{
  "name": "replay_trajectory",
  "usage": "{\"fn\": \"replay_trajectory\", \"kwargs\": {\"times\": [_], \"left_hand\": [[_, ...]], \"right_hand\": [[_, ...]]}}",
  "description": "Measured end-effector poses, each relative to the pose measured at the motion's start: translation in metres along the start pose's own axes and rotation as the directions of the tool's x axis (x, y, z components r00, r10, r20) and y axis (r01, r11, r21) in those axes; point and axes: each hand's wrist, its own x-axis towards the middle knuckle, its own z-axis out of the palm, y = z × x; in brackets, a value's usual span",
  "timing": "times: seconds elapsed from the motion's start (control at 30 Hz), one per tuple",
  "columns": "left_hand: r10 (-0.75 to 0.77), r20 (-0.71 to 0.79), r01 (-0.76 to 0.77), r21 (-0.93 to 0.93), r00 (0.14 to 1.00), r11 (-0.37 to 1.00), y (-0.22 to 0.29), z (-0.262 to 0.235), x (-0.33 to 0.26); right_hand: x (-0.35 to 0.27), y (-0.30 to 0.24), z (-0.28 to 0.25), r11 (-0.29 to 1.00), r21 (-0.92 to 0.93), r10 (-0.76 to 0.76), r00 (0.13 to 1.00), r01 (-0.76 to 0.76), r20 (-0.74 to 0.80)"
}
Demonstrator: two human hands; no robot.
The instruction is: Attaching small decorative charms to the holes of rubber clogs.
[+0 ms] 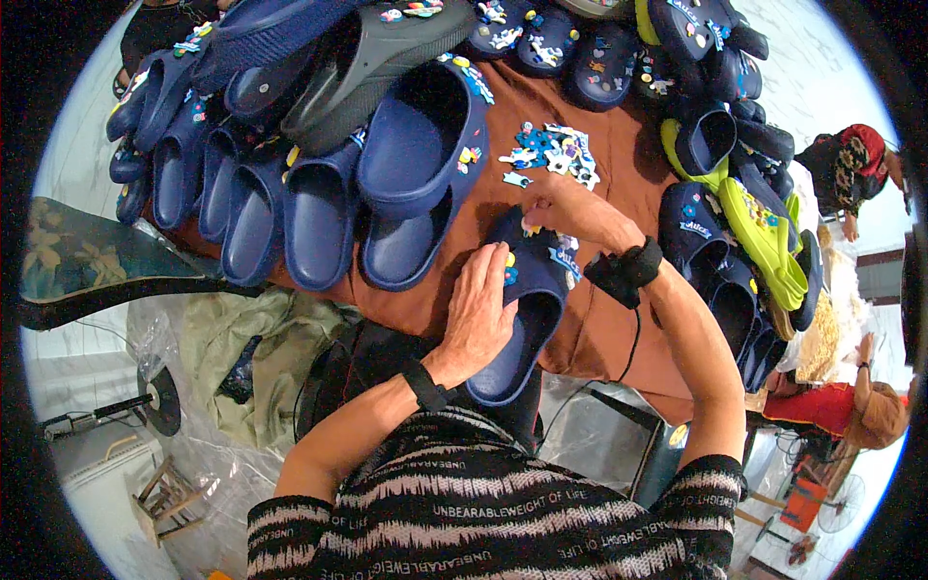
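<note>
A navy clog [536,278] rests at the table's near edge, its heel toward me and its toe pointing away. My left hand [478,314] is closed along the clog's left side, steadying it. Over the toe, my right hand [559,205] has its fingers pinched together on a small shoe charm, mostly hidden, with a bit of yellow showing beneath the fingertips. Colourful charms, including a blue and white banner-shaped one [565,255], sit on the clog's upper. Just beyond my right hand lies a loose pile of blue, white and yellow charms [556,150].
Navy clogs [319,227] crowd the table's left side, with a large grey clog [338,87] among them. More navy and lime-green clogs [759,246] line the right edge. Brown cloth [590,333] covers the table. Other people, one in red [807,406], are at the far right.
</note>
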Motion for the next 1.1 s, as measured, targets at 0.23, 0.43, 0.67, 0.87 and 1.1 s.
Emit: {"fn": "replay_trajectory", "kwargs": {"times": [0.23, 0.43, 0.67, 0.87, 1.1], "left_hand": [[0.121, -0.014, -0.121, 0.027, 0.993, 0.992, 0.002, -0.005, 0.001], [0.124, 0.091, -0.135, 0.133, 0.988, 0.982, -0.002, -0.003, 0.003], [0.084, 0.073, -0.090, 0.084, 0.994, 0.992, -0.001, -0.001, 0.000], [0.102, 0.039, -0.105, 0.088, 0.994, 0.991, -0.004, 0.003, 0.002], [0.116, 0.044, -0.119, 0.066, 0.992, 0.991, -0.005, 0.003, 0.003]], "right_hand": [[0.003, 0.001, -0.009, 0.964, 0.096, 0.253, 0.967, -0.250, -0.019], [0.006, -0.010, -0.001, 0.984, -0.099, 0.154, 0.988, -0.150, 0.031], [0.014, -0.022, -0.009, 0.910, -0.343, 0.261, 0.964, -0.233, 0.038], [0.025, -0.016, -0.001, 0.830, -0.539, 0.254, 0.957, -0.141, 0.141], [0.018, 0.005, 0.004, 0.803, -0.595, 0.086, 0.995, -0.038, 0.052]]}}
